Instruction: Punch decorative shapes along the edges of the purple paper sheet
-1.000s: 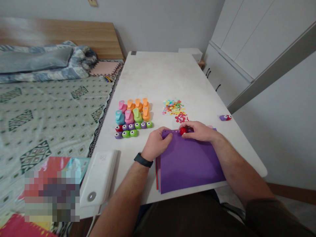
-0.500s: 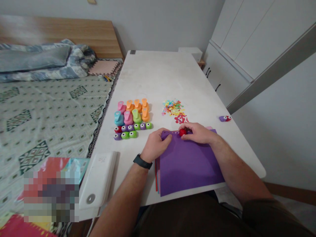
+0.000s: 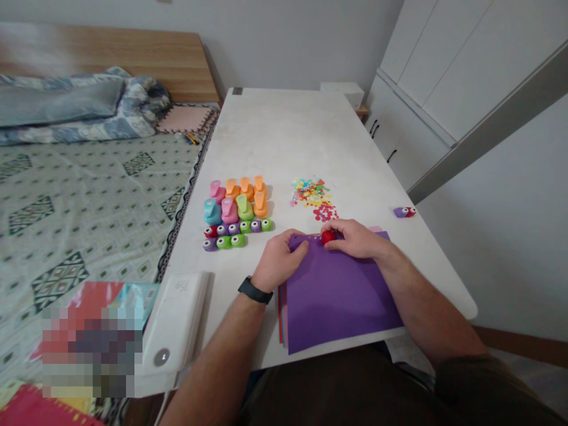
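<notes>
A purple paper sheet (image 3: 337,293) lies on top of a thin stack of coloured sheets at the near edge of the white table (image 3: 284,136). My left hand (image 3: 279,260) rests on the sheet's far left corner, fingers curled and pressing it down. My right hand (image 3: 355,236) is closed around a small red paper punch (image 3: 328,236) set on the sheet's far edge. A row of small punched holes shows along that edge, left of the punch.
A cluster of coloured paper punches (image 3: 235,210) stands left of my hands. A pile of confetti cut-outs (image 3: 315,198) lies behind the sheet. One purple and red punch (image 3: 405,211) sits near the right table edge. A white device (image 3: 177,325) lies at the near left; a bed (image 3: 84,183) is alongside.
Both hands stay on the purple sheet; the red punch has shifted very slightly along the far edge. The view tilted a little.
</notes>
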Demonstrator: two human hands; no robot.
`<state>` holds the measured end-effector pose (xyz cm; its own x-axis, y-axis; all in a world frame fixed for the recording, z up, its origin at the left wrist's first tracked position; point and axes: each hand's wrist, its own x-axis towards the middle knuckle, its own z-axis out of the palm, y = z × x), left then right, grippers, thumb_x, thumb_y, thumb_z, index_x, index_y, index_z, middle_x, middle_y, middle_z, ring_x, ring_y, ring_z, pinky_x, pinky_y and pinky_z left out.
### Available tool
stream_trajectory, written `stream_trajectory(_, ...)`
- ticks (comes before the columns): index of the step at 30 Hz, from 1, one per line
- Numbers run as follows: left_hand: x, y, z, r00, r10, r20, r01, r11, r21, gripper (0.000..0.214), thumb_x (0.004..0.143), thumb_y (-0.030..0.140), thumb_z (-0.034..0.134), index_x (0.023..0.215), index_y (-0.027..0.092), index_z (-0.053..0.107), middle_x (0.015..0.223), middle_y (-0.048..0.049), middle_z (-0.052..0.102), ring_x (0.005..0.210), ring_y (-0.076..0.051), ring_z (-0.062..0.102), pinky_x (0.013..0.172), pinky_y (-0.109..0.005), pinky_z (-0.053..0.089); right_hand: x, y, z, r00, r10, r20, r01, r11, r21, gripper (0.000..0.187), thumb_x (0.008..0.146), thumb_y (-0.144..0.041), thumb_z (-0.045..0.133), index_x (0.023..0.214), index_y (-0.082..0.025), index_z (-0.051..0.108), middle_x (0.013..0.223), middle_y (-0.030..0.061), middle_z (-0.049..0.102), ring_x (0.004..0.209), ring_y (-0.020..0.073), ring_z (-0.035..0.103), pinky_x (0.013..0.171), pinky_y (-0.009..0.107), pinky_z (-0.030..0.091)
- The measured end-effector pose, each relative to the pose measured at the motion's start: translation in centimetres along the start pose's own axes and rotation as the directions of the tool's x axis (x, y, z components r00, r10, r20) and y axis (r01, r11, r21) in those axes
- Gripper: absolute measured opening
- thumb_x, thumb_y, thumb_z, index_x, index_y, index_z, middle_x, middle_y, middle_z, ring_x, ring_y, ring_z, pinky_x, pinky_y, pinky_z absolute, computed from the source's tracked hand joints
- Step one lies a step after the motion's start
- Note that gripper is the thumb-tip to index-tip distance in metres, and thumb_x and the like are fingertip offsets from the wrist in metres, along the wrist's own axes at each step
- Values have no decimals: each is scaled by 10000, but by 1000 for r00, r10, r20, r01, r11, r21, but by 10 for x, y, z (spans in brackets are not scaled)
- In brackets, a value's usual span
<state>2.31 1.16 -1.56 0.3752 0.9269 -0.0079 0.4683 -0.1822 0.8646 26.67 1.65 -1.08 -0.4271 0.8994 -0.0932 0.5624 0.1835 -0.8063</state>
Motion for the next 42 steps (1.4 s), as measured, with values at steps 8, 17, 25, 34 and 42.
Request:
stream_trajectory(8, -1, 1, -1, 1000, -15, 16, 15, 1000, 6, 251, 909, 366, 573, 1017, 190, 716, 843, -29, 743, 714, -170, 646, 655, -264, 474, 1, 1, 2, 1000, -9, 6, 9, 1000, -16, 181, 816, -297, 736, 955, -206, 665, 864, 2, 658, 795, 167, 578, 757, 297, 445)
stream_trajectory(17, 0, 0, 0, 1000, -1, 9, 1, 1000, 23, 243, 909, 357, 575, 1019, 190, 714, 859, -27, 743, 734, -171, 647, 676, -272, 474, 1, 0, 2, 1000, -8, 4, 8, 1000, -16, 169, 819, -283, 732, 948, -204, 659, 872, 7, 655, 819, 170, 581, 772, 296, 443)
stream_trajectory(25, 0, 0, 0, 1000, -10, 0, 10, 1000, 19, 236, 909, 362, 580, 1020, 201, 711, 856, -15, 738, 732, -168, 641, 678, -278, 470, 0, 0, -1, 1000, -25, 2, 25, 998, -54, 205, 846, -325, 727, 1001, -202, 671, 935, 28, 683, 854, 180, 593, 785, 301, 442)
stream_trajectory(34, 1, 0, 0, 1000, -6, -6, 6, 1000, 8, 232, 903, 355, 586, 1014, 195, 712, 862, -18, 743, 742, -170, 647, 681, -276, 471, -3, 2, -5, 999, -41, -5, 41, 995, -88, 231, 837, -309, 737, 1034, -200, 685, 968, 35, 685, 864, 182, 598, 782, 302, 444)
stream_trajectory(42, 1, -2, 1, 1000, -1, -6, 1, 1000, 14, 230, 911, 359, 583, 1021, 202, 710, 846, -13, 740, 722, -165, 641, 664, -266, 469, -3, 1, -4, 999, -32, -3, 32, 996, -82, 234, 845, -308, 729, 1048, -202, 683, 970, 32, 691, 865, 180, 604, 790, 307, 450)
